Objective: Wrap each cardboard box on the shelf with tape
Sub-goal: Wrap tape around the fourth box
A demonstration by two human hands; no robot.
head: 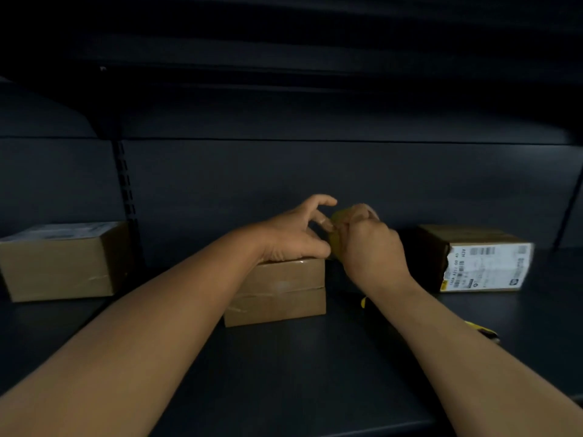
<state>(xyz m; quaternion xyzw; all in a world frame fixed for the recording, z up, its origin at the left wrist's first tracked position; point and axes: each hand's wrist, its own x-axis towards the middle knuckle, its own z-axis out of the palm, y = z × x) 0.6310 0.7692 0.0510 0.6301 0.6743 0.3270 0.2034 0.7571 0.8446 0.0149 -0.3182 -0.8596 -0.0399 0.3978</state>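
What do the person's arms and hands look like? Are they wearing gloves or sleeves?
No gloves and no sleeves show. Both forearms are bare from the bottom of the picture to the wrists, and the left hand and right hand are bare too. I can see no watch, bracelet or ring, though the light is dim and the fingers are a bit blurry.
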